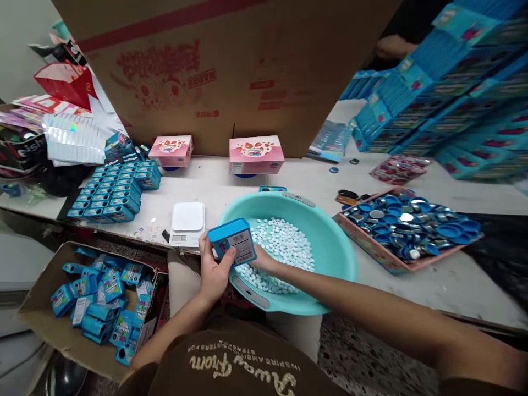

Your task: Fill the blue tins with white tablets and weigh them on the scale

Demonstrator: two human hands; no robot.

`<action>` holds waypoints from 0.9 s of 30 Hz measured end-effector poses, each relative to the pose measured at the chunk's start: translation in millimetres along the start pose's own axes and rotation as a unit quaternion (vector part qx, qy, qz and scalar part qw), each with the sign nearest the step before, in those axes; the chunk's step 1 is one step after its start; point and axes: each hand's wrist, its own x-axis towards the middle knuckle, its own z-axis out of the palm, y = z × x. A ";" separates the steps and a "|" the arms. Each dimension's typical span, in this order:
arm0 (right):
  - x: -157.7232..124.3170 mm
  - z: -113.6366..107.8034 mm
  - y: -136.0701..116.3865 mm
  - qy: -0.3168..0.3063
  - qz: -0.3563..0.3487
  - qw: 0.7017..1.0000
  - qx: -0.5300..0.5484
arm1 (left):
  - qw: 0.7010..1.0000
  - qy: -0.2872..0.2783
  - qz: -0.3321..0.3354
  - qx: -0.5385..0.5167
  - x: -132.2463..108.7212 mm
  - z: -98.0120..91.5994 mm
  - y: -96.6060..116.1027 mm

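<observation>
My left hand (216, 269) is closed around a small blue carton (233, 242) with printed labels, thumb on its front face, tilted over the near left rim of a turquoise basin (336, 242). Many small white candy-like pieces (284, 242) lie in the basin. My right hand (260, 259) reaches into the basin right behind the carton. Its fingers are hidden by the carton, so what they hold does not show. A white digital scale (188, 217) stands on the table to the left of the basin.
A cardboard box (35, 313) of blue cartons sits low at left. Rows of small blue cartons (109, 192), two pink boxes (256, 154) and a large cardboard sheet (231, 71) stand behind. At right are a tray (385, 264) of blue lids and stacked blue packs (445, 82).
</observation>
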 end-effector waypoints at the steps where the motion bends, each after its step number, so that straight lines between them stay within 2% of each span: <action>1: -3.8 -1.6 -3.4 -0.004 0.048 0.997 0.068 | 1.000 -0.003 0.020 0.018 1.7 2.5 2.7; 4: -15.1 -13.2 -13.4 -0.004 0.137 0.970 0.201 | 0.998 -0.034 0.043 0.035 6.0 11.9 6.7; 7: -26.5 -35.6 -22.6 0.009 0.152 0.940 0.305 | 0.997 -0.050 0.046 0.027 6.2 20.6 5.1; 11: -43.7 -69.2 -31.1 0.015 0.168 0.865 0.472 | 0.996 -0.056 0.044 0.047 1.9 25.6 -1.5; 15: -57.3 -93.8 -33.6 0.045 0.144 0.813 0.562 | 0.987 -0.087 0.084 0.108 4.8 28.8 -11.0; 18: -63.8 -106.1 -35.3 0.044 0.103 0.801 0.588 | 0.975 -0.111 0.115 0.157 9.7 34.3 -15.4; 21: -68.3 -112.4 -39.4 0.050 0.068 0.786 0.612 | 0.971 -0.095 0.109 0.189 13.2 40.0 -16.5; 23: -69.4 -113.0 -41.8 0.062 0.065 0.764 0.639 | 0.983 -0.072 0.079 0.146 15.2 42.5 -16.5; 27: -66.3 -109.5 -41.1 0.063 0.073 0.714 0.694 | 0.998 -0.047 -0.028 -0.039 19.5 44.7 -11.9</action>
